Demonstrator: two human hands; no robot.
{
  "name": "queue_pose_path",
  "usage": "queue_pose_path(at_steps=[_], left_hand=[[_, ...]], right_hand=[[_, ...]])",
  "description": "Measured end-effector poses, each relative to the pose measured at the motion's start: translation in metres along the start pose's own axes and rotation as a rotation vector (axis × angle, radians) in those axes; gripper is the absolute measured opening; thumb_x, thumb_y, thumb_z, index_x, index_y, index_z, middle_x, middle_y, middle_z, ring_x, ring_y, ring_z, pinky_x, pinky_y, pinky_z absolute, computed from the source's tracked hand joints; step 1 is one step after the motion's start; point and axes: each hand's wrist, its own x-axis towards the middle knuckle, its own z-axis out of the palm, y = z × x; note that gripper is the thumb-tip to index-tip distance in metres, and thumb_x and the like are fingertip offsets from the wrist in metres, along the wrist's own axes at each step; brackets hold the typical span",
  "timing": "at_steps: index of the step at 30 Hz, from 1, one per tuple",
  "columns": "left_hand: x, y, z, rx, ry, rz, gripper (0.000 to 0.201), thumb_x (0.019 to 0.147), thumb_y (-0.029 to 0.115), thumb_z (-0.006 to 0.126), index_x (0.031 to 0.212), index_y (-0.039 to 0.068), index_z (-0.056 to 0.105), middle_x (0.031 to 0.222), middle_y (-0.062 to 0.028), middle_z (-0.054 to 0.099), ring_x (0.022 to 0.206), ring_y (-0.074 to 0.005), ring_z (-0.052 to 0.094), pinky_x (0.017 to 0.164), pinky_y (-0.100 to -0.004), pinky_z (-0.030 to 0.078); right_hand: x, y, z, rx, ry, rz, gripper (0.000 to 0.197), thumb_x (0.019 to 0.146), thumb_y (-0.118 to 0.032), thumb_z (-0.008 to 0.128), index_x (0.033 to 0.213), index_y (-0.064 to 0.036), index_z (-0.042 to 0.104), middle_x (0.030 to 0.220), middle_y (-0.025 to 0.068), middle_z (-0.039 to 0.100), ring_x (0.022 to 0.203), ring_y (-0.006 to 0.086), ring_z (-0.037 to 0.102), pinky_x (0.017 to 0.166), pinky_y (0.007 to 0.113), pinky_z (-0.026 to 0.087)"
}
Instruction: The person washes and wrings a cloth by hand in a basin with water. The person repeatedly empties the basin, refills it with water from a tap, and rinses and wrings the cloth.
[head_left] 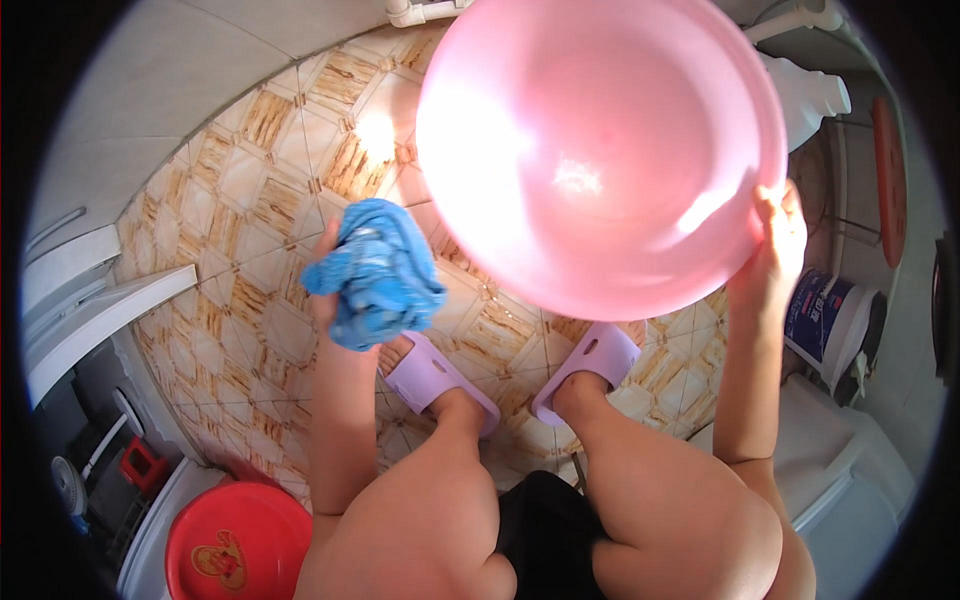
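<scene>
A large pink plastic basin (620, 270) is tilted up in front of me, its inside facing me and catching bright light. My right hand (780, 238) grips its right rim, thumb on the inner side. To the left of the basin, my left hand (326, 300) is wrapped round a crumpled blue cloth (385, 270). The cloth hides most of that hand's fingers. Cloth and basin are apart. I cannot tell whether the basin's far side rests on anything.
Below are my lilac slippers (430, 375) on a patterned tile floor (215, 320). A red basin (190, 530) stands at lower left, near a white ledge (110, 315). On the right are a white plastic jug (800, 100), a blue-labelled bucket (825, 320) and a red round object (888, 185).
</scene>
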Motion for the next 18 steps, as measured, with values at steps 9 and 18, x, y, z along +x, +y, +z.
queue_pose_path(at_steps=[9,18], left_hand=[[0.043,-0.08,0.063,1.11,0.479,0.247,0.047,0.074,0.019,0.074,0.11,0.003,0.048,0.097,-0.0076,0.058,0.085,-0.0139,0.057,0.075,-0.0285,0.047],[0.038,-0.106,0.019,1.961,0.136,0.479,0.07,0.067,0.008,0.075,0.127,0.004,0.039,0.118,-0.0135,0.049,0.105,-0.0256,0.052,0.088,-0.0352,0.044]], right_hand=[[-0.053,0.095,-0.01,0.442,0.083,0.458,0.02,0.088,-0.011,0.052,0.106,-0.0032,0.052,0.103,0.0082,0.059,0.095,0.0169,0.057,0.084,0.031,0.048],[-0.041,0.117,-0.054,0.099,0.007,0.483,0.012,0.088,-0.018,0.056,0.09,-0.0058,0.053,0.078,0.0005,0.058,0.075,0.0084,0.053,0.071,0.024,0.043]])
